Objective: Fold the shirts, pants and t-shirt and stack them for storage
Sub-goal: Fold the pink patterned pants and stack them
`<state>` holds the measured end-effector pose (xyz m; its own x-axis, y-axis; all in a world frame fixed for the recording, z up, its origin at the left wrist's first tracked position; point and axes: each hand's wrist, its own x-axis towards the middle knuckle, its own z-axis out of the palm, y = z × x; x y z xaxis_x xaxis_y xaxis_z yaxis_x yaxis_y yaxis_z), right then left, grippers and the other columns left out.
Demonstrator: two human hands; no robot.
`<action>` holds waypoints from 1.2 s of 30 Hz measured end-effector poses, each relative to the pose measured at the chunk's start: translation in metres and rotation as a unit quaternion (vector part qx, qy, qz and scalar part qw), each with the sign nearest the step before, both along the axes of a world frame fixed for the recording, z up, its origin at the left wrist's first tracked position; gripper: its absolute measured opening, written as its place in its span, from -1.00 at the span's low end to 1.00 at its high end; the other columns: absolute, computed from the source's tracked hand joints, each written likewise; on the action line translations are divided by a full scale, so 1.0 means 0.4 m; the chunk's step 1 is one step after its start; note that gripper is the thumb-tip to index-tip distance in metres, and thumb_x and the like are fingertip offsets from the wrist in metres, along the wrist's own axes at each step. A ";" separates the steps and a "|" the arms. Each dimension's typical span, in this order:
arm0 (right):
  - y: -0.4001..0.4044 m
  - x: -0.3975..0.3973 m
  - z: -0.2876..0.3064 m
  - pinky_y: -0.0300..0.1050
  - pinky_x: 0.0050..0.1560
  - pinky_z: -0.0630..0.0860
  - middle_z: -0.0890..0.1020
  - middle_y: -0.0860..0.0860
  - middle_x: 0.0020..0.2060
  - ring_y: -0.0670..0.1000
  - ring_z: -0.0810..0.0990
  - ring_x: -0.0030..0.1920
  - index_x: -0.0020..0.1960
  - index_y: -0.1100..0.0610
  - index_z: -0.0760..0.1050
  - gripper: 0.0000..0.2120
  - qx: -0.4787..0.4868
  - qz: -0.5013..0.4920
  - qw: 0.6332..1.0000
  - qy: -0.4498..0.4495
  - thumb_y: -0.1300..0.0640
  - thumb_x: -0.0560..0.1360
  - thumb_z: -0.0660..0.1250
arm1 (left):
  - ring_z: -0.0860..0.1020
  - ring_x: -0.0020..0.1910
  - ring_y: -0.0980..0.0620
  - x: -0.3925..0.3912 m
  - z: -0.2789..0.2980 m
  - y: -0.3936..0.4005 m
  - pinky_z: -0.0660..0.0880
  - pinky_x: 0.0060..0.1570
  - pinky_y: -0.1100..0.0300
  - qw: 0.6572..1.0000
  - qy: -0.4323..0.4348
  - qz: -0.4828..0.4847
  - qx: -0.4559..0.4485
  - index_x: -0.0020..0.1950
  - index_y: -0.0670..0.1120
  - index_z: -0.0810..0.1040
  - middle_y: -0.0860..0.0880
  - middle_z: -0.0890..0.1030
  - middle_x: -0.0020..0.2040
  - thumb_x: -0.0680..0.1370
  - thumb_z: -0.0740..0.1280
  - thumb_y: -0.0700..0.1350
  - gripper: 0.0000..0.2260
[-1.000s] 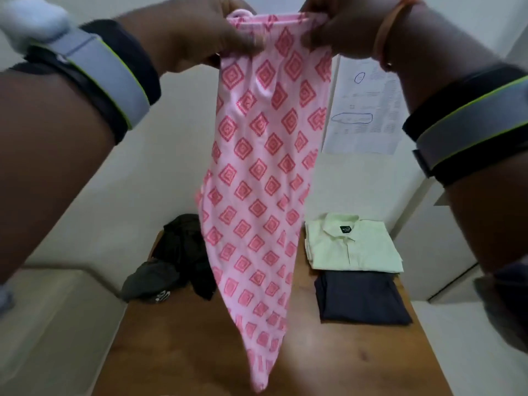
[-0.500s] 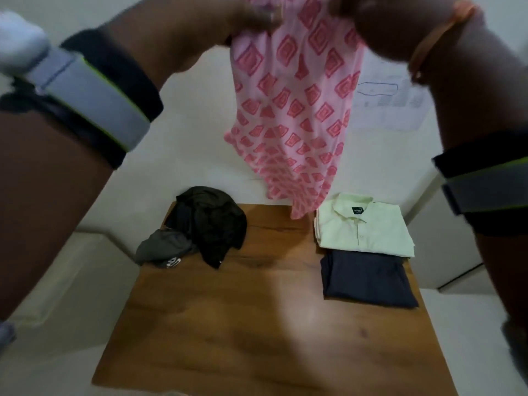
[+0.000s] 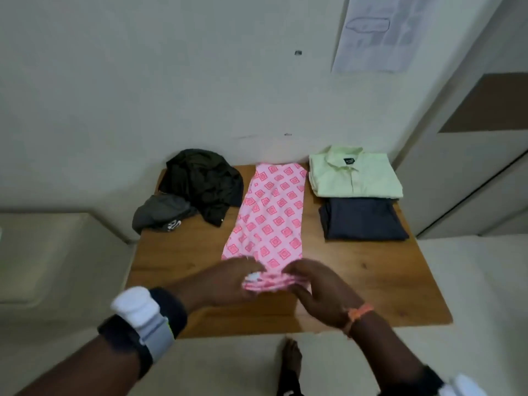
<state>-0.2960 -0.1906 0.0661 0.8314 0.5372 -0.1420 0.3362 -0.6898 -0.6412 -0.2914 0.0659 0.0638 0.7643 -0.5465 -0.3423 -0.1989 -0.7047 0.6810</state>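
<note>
Pink diamond-print cotton pants (image 3: 271,215) lay lengthwise mid wooden tabletop (image 3: 371,281), both grips, left hand (image 3: 228,284) and right hand (image 3: 317,292), clenched on the bunched near end.

Both hands were motion-blurred, so the grip of the left hand (image 3: 228,282) and right hand (image 3: 317,292) on the pink patterned pants (image 3: 271,215) could not be made out. They hid its near end. The wall paper's (image 3: 380,32) writing was illegible, its top cut off.
</note>
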 end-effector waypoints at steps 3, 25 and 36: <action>-0.013 -0.107 -0.108 -0.18 0.07 0.46 0.60 -0.06 0.11 -0.06 0.53 0.07 0.22 -0.04 0.51 -0.77 -0.029 -0.001 0.998 0.057 0.09 0.57 0.30 | 0.51 0.00 0.08 -0.111 -0.135 -0.036 0.42 -0.10 0.23 0.999 -0.003 -0.029 0.029 0.20 -0.03 0.60 0.00 0.61 0.11 0.65 0.35 -0.02 -0.83; 0.026 0.234 -0.358 0.10 0.41 0.41 0.39 0.03 0.42 0.01 0.42 0.35 0.51 0.03 0.30 -0.47 0.053 -0.265 0.963 0.014 -0.05 0.60 0.35 | 0.58 0.18 -0.01 0.180 -0.386 0.021 0.62 0.13 -0.06 0.890 -0.058 0.444 -0.093 0.53 0.02 0.34 -0.10 0.47 0.38 0.66 0.36 -0.05 -0.54; 0.001 0.102 -0.560 0.19 0.57 -0.04 0.04 0.11 0.64 0.21 -0.02 0.63 0.67 0.04 -0.01 0.03 -0.161 0.044 0.983 -0.083 -0.59 0.44 0.08 | 0.20 0.63 -0.23 0.001 -0.526 0.039 0.23 0.52 -0.22 0.955 -0.252 0.005 0.153 0.65 -0.03 0.27 -0.14 0.19 0.67 0.58 0.23 0.41 -0.23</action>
